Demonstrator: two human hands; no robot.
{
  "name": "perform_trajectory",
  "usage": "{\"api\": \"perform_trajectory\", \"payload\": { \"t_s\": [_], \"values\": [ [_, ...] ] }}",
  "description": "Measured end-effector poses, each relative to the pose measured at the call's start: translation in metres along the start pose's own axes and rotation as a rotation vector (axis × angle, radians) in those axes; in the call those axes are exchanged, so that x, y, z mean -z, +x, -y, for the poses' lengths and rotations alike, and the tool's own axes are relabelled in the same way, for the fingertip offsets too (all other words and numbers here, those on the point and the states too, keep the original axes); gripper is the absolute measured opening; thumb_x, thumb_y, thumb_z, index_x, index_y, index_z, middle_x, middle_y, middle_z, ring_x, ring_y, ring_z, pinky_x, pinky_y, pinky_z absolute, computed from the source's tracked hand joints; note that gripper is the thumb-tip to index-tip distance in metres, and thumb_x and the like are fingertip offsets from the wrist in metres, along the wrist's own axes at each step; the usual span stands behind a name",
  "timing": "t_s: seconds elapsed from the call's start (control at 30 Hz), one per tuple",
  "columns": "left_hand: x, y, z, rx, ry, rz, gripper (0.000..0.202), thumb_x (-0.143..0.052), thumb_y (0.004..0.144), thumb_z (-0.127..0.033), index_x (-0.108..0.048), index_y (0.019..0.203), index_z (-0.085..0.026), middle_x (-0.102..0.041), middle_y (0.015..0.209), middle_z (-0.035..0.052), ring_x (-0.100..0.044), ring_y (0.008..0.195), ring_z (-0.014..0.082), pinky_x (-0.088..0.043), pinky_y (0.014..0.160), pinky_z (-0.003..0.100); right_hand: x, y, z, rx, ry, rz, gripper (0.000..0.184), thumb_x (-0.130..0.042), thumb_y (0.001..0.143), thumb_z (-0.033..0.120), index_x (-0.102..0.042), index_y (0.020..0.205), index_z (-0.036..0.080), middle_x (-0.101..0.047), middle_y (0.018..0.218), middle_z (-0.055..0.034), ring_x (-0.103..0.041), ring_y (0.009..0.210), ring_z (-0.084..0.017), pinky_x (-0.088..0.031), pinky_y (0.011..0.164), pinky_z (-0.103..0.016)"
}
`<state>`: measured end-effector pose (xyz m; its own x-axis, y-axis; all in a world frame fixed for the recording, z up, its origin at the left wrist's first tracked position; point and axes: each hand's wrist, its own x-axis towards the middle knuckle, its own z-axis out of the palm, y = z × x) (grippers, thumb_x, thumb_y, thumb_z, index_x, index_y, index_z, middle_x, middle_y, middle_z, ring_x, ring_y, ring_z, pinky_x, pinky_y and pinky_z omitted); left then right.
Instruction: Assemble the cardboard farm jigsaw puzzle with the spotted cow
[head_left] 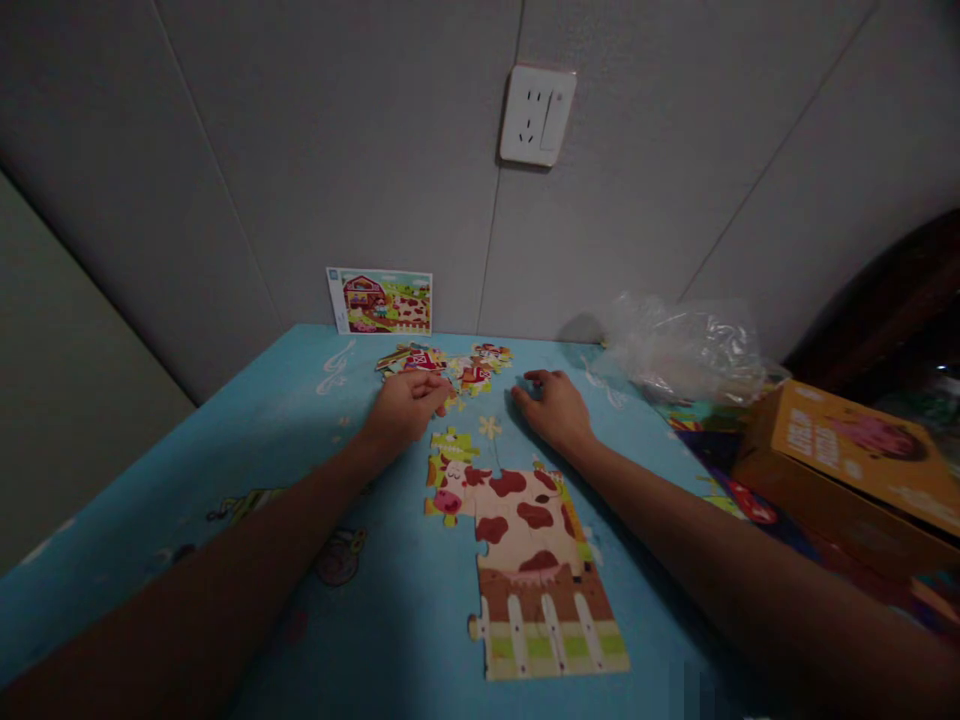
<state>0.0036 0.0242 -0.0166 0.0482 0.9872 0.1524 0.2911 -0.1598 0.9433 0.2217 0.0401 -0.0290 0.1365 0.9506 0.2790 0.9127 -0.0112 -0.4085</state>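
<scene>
A partly assembled jigsaw puzzle of a brown-spotted cow (517,530) lies on the blue tabletop (375,560), with a white fence section at its near end. Beyond it is a heap of loose colourful puzzle pieces (442,368). My left hand (405,410) reaches the near edge of the heap, its fingertips against the pieces; whether it grips one is hidden. My right hand (551,410) rests on the table to the right of the heap, fingers lightly curled around nothing. It is just beyond the cow puzzle.
A farm picture card (379,300) leans against the wall behind the table. A crumpled clear plastic bag (686,350) and a yellow cardboard puzzle box (847,460) sit at the right. A white wall socket (538,115) is above the table.
</scene>
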Motion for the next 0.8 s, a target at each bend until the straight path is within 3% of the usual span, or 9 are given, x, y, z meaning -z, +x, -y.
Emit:
{"api": "perform_trajectory", "payload": {
  "t_s": [0.13,0.2,0.23,0.33,0.43,0.53,0.7,0.8],
  "values": [
    [-0.002,0.0,0.002,-0.095,0.103,0.041,0.015,-0.06,0.072,-0.028,-0.065,0.07,-0.015,-0.057,0.048,-0.0029,-0.054,0.047,0.0109,-0.041,0.051,0.02,-0.011,0.038,0.015,0.082,-0.139,0.028,0.063,-0.047,0.087,0.058,-0.052,0.135,0.018,-0.053,0.135,-0.0161,-0.053,0.118,-0.031,-0.043,0.094,-0.04],
    [-0.001,0.0,0.003,-0.105,0.133,0.05,0.015,-0.059,0.073,-0.029,-0.065,0.071,-0.015,-0.057,0.047,-0.0032,-0.053,0.046,0.0112,-0.042,0.051,0.021,-0.016,0.061,0.024,0.169,-0.205,0.138,0.069,-0.046,0.085,0.064,-0.052,0.137,0.019,-0.052,0.139,-0.0158,-0.045,0.128,-0.033,-0.038,0.1,-0.042],
    [-0.001,0.001,0.004,-0.113,0.145,0.053,0.015,-0.059,0.073,-0.029,-0.065,0.072,-0.015,-0.058,0.048,-0.0031,-0.054,0.047,0.0115,-0.042,0.052,0.021,-0.017,0.071,0.028,0.206,-0.235,0.219,0.068,-0.046,0.085,0.064,-0.053,0.136,0.019,-0.054,0.137,-0.0156,-0.048,0.126,-0.033,-0.037,0.101,-0.042],
    [0.001,0.003,0.009,-0.146,0.186,0.053,0.016,-0.057,0.075,-0.029,-0.066,0.074,-0.015,-0.06,0.051,-0.002,-0.056,0.049,0.0121,-0.043,0.055,0.022,-0.014,0.082,0.035,0.247,-0.242,0.295,0.052,-0.05,0.087,0.056,-0.068,0.118,0.018,-0.068,0.117,-0.0148,-0.06,0.111,-0.029,-0.04,0.094,-0.037],
    [0.0,0.004,0.014,-0.181,0.221,0.046,0.017,-0.054,0.077,-0.028,-0.066,0.077,-0.015,-0.063,0.057,-0.0005,-0.059,0.052,0.0127,-0.045,0.056,0.023,-0.002,0.061,0.029,0.277,-0.222,0.276,0.037,-0.055,0.087,0.041,-0.073,0.107,0.017,-0.072,0.108,-0.014,-0.065,0.1,-0.025,-0.043,0.086,-0.03],
    [-0.002,0.004,0.018,-0.215,0.247,0.067,0.017,-0.053,0.077,-0.026,-0.066,0.077,-0.016,-0.064,0.061,0.0001,-0.061,0.055,0.0132,-0.045,0.055,0.022,0.013,0.024,0.012,0.292,-0.195,0.233,0.033,-0.058,0.085,0.033,-0.072,0.109,0.015,-0.071,0.107,-0.0128,-0.065,0.097,-0.023,-0.044,0.086,-0.028],
    [-0.002,0.001,0.014,-0.254,0.299,0.077,0.02,-0.055,0.079,-0.028,-0.069,0.082,-0.015,-0.066,0.064,0.0015,-0.062,0.057,0.0132,-0.047,0.055,0.022,0.029,-0.016,-0.01,0.163,0.142,0.048,0.033,-0.068,0.075,0.035,-0.071,0.102,0.015,-0.072,0.093,-0.0101,-0.064,0.079,-0.021,-0.049,0.072,-0.032],
    [-0.003,-0.006,0.005,-0.241,0.241,0.094,0.028,-0.058,0.081,-0.034,-0.068,0.097,-0.014,-0.069,0.069,0.0022,-0.059,0.052,0.0113,-0.046,0.05,0.02,0.035,-0.025,-0.004,0.234,0.327,-0.066,0.036,-0.069,0.075,0.038,-0.068,0.104,0.016,-0.07,0.093,-0.0096,-0.062,0.076,-0.02,-0.049,0.07,-0.034]
  ]
}}
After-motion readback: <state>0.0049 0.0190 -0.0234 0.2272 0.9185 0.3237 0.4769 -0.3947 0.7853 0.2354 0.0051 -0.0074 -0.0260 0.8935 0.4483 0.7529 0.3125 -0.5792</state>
